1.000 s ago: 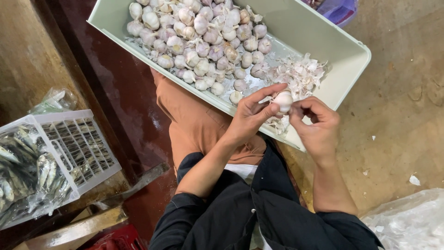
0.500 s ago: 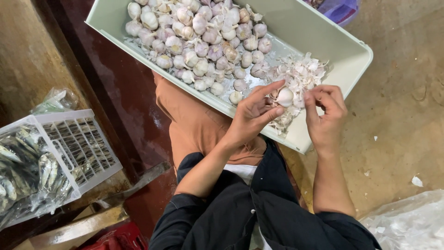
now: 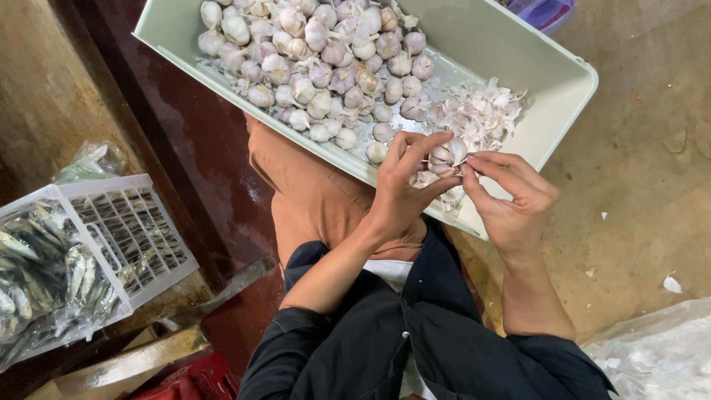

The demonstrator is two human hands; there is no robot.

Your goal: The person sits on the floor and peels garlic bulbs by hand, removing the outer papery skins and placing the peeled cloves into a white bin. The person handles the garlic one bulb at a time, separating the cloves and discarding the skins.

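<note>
A pale green rectangular tray [image 3: 563,81] rests on my lap and holds several whole garlic bulbs [image 3: 318,52] piled at its far end. A heap of papery white garlic skins [image 3: 481,111] lies at the tray's near end. My left hand [image 3: 404,189] grips a garlic bulb [image 3: 446,157] over the tray's near rim. My right hand [image 3: 511,196] pinches at the skin on the bulb's right side with thumb and fingertips.
A white slotted plastic crate [image 3: 111,230] holding a bag of small silvery fish [image 3: 33,281] stands at the left. A clear plastic sheet [image 3: 659,355] lies at the bottom right on the brown floor. A purple container [image 3: 544,13] peeks past the tray's far edge.
Both hands have shifted slightly with the bulb, from just over the tray's near corner to a spot a little nearer me, and the right fingers have moved onto its skin.
</note>
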